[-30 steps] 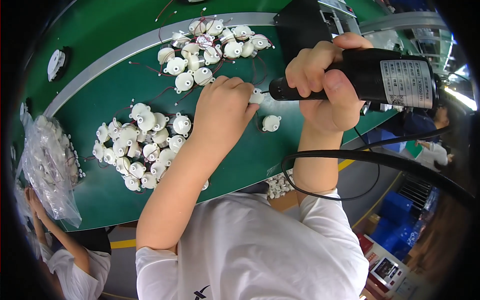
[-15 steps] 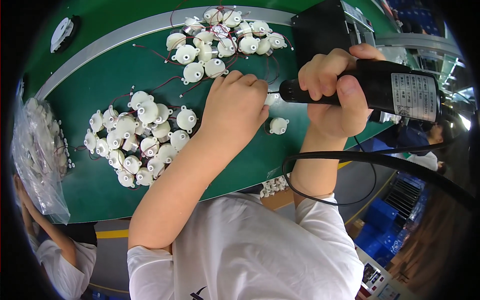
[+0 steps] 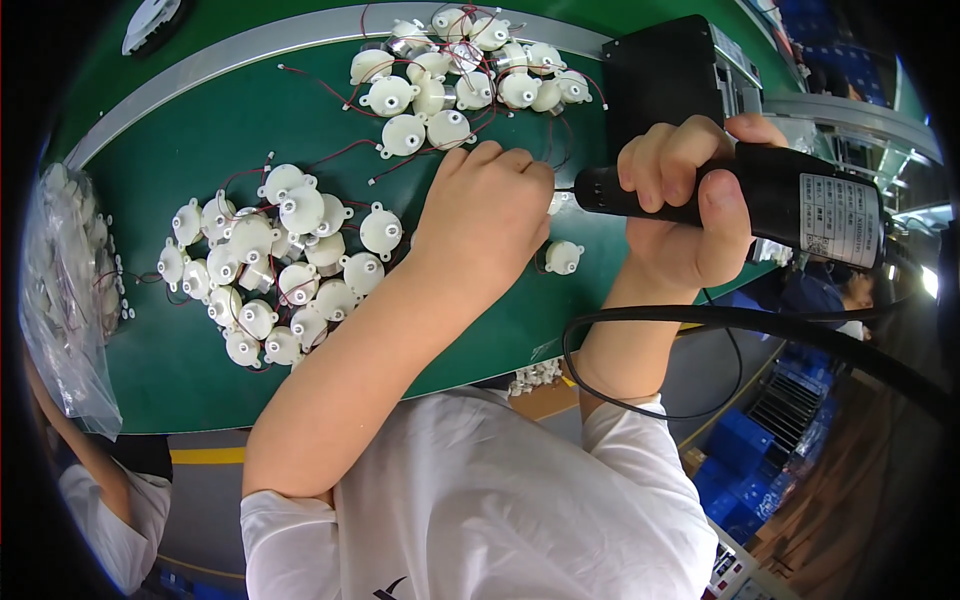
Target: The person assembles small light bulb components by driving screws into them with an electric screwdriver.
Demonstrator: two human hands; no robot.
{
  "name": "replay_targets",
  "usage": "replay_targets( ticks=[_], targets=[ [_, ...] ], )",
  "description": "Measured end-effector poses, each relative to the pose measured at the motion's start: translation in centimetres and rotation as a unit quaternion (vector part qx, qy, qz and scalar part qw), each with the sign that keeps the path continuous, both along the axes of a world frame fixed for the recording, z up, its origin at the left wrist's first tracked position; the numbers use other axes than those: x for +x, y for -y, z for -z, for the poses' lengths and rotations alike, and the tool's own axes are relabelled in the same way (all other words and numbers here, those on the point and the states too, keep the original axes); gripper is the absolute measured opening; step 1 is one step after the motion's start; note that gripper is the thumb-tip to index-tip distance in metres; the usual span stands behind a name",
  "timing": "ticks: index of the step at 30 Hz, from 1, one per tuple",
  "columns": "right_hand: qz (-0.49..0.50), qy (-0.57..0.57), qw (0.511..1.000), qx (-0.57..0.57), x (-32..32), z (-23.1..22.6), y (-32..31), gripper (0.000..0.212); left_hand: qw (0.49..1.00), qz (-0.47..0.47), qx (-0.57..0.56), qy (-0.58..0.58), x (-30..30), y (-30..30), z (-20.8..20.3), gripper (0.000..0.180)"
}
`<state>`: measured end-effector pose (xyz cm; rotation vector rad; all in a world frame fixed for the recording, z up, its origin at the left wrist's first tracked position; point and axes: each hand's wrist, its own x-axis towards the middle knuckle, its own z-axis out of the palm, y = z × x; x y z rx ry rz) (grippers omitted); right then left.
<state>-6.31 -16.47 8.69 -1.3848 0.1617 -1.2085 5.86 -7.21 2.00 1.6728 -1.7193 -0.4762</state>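
Note:
My right hand is wrapped around a black electric screwdriver lying almost level, its thin bit pointing left. Bent fingers close my left hand just left of the bit tip. What it pinches is mostly hidden; a bit of white shows beside the fingers. Below the bit, a single small white geared motor rests on the green table. More white geared motors with red and dark wires form one pile left of my forearm and another pile beyond my left hand.
A clear plastic bag of white parts lies at the table's left edge. At the back right stands a black box. A black cable loops across my right forearm. Another person's arm is at lower left.
The whole view has shifted slightly, with the table and piles displaced in it. Both hands keep nearly the same pose, the screwdriver bit still beside the left fingers.

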Motion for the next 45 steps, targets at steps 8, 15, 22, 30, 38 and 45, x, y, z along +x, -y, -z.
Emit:
replay_targets(
  ticks=[8, 15, 22, 30, 38, 45],
  targets=[
    [-0.007, -0.005, 1.000, 0.006, 0.0, 0.2, 0.1, 0.040, 1.000, 0.007, 0.015, 0.003, 0.1, 0.0, -0.1, 0.026],
    [-0.001, -0.009, 1.000, 0.008, 0.3, 0.1, 0.0, 0.035, 1.000, 0.008, 0.009, -0.020, 0.1, 0.2, 0.1, 0.026],
    [-0.008, -0.005, 1.000, 0.004, 0.2, 0.1, 0.1, 0.038, 0.999, 0.014, 0.009, -0.029, 0.1, 0.3, 0.1, 0.025],
    [-0.045, 0.015, 0.999, -0.022, -0.3, 0.5, 0.5, 0.048, 0.998, 0.005, 0.007, -0.065, 0.1, 0.3, 0.1, 0.026],
    [-0.046, -0.059, 0.996, -0.043, -1.2, 0.2, 0.0, 0.049, 0.978, 0.054, 0.064, -0.192, 0.9, 0.5, 0.0, 0.029],
    [-0.044, -0.062, 0.996, -0.041, -1.2, 0.3, -0.3, 0.049, 0.983, 0.057, 0.017, -0.175, 0.6, 0.5, 0.2, 0.028]
  ],
)
